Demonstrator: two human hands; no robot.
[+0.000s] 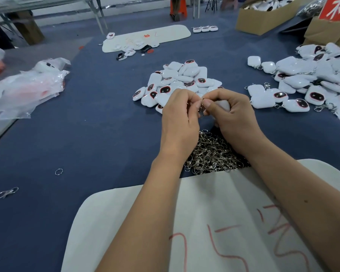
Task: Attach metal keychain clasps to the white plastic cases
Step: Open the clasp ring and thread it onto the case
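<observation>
Both hands meet above the blue tabletop (98, 138), in front of the middle pile of cases (182, 79). The right hand (231, 114) curls round one white case (223, 105), which shows only as a pale patch between its thumb and fingers. The left hand (180, 116) pinches a small metal clasp (201, 107) between thumb and forefinger, and the right thumb presses against the same clasp, so the clasp sits right at the case's edge where the two hands touch. Whether the clasp is already hooked to the case cannot be told; fingers hide the joint.

Directly below the hands, between the forearms, lies a heap of clasps (212, 154), its near edge touching a white sheet (214, 213) with red writing that the forearms rest over. The middle pile of cases lies just beyond the hands, some with dark oval faces turned up. Well to the right is a larger pile of cases with clasps (312, 79) hanging off them. To the left, apart from everything, a loose ring (59, 171) and a single clasp (7, 192) lie on the tabletop. Crumpled plastic bags (26, 87) lie at the far left. A second white sheet (145, 37) with small bits on it lies further back, and cardboard boxes (267, 18) stand at the far right corner.
</observation>
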